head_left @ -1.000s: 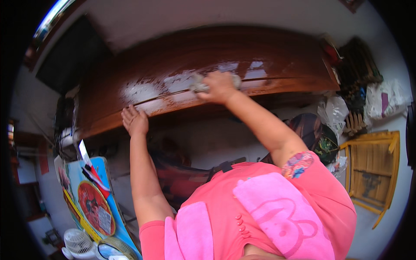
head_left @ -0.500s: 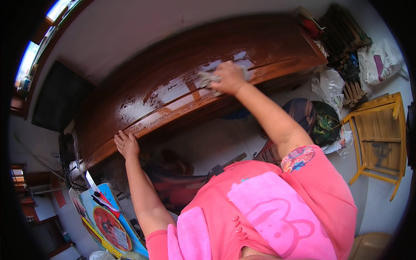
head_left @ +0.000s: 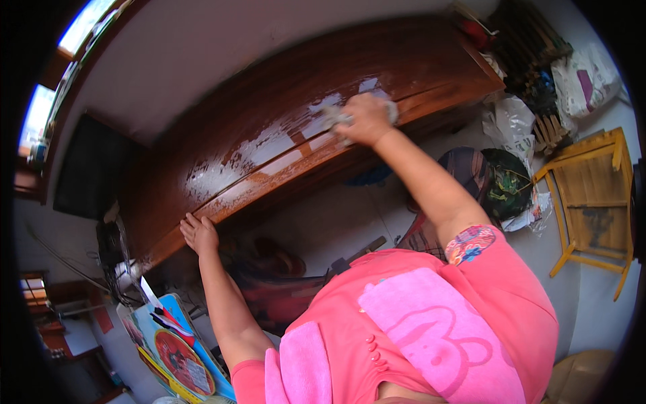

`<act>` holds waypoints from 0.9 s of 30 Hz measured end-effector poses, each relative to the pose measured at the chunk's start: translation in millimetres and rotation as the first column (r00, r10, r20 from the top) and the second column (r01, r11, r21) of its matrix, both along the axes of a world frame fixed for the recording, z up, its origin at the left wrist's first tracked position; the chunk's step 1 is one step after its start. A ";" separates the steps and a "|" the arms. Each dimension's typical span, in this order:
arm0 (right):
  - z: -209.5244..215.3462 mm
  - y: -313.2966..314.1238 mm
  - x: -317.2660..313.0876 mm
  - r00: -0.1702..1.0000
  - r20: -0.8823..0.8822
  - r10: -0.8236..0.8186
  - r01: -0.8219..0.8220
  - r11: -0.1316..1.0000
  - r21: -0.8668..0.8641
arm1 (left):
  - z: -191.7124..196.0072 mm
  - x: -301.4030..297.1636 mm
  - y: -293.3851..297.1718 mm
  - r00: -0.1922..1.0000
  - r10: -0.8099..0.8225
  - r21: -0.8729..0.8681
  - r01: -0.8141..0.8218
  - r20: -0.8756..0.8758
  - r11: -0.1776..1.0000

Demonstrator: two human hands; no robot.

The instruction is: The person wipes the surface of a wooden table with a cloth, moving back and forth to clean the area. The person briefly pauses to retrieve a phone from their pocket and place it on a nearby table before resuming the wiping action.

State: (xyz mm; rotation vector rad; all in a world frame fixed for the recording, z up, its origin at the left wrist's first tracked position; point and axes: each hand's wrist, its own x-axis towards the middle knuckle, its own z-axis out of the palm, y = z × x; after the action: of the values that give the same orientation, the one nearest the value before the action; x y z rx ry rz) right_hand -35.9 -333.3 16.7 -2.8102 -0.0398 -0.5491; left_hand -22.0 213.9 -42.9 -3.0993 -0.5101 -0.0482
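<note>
Gripping a pale grey cloth [head_left: 332,120] in the right hand [head_left: 367,119] on the bench [head_left: 424,57], near its front edge; resting the left hand [head_left: 199,233] open on that edge. Could skid on the wet film [head_left: 219,176] or push it over.

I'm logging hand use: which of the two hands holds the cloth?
The right hand: it grips the greyish cloth on the wet wooden surface. The left hand lies at the near edge, with no cloth.

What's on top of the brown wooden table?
On the table: wet patches, a greyish cloth in the right hand, and the left hand at the near edge. Whatever lies beneath cloth and hands is hidden.
</note>
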 end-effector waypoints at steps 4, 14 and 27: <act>3.6 87.6 1.6 0.974 0.043 0.224 -0.225 0.974 0.022 | 3.4 2.2 2.2 0.999 0.023 -0.001 -0.023 0.032 1.000; -0.3 -28.7 -1.0 0.994 0.061 0.096 -0.098 0.995 0.029 | 15.7 18.2 -179.7 0.797 -0.524 -0.057 0.564 0.301 0.824; 14.5 -252.5 -17.3 0.820 -0.197 -0.537 0.518 0.843 -0.144 | 21.1 17.0 -264.2 0.817 -0.490 -0.006 0.516 0.304 0.857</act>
State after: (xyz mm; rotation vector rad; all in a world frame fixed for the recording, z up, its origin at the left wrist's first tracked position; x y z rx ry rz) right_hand -53.3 -585.7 31.1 -2.9337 0.8089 -0.3259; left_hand -5.0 -50.4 -21.8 -3.2270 0.3458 -0.5033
